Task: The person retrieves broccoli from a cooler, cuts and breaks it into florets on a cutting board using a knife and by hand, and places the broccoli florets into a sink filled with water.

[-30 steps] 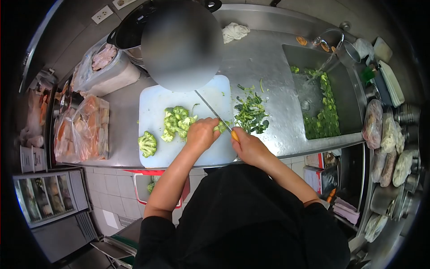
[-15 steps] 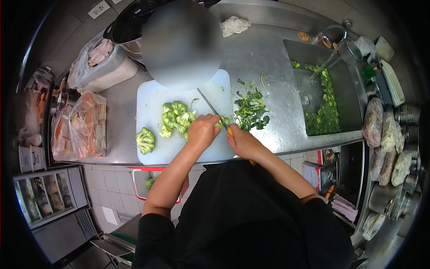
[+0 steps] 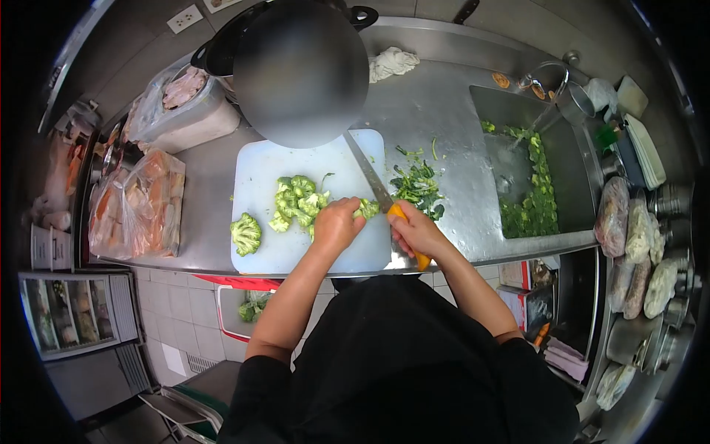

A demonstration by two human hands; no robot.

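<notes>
My left hand point(image 3: 338, 226) is closed on a small broccoli floret point(image 3: 367, 209) at the right side of a white cutting board point(image 3: 255, 163). Just to its right, my right hand point(image 3: 418, 235) grips a kitchen knife point(image 3: 368, 169) by its yellow handle. The blade slants up and left above the board, and its tip reaches the blurred disc. Several cut florets point(image 3: 296, 197) are heaped left of my left hand. One larger broccoli piece point(image 3: 245, 234) sits at the board's left edge. Chopped leaves and stems point(image 3: 416, 183) lie on the steel counter beyond the board's right edge.
At right, a sink point(image 3: 484, 148) contains green pieces under running water. Bagged food point(image 3: 140, 207) and a plastic-lined tub point(image 3: 192, 118) stand at left. A crumpled cloth point(image 3: 393, 64) rests at the back. Below the counter, a red-rimmed bin point(image 3: 235, 314) holds broccoli. A blurred disc hides the back middle.
My right hand has moved slightly right and turned, so more of the yellow handle shows. The blade has swung away from my left hand, which still holds the floret. The whole view shifted a little.
</notes>
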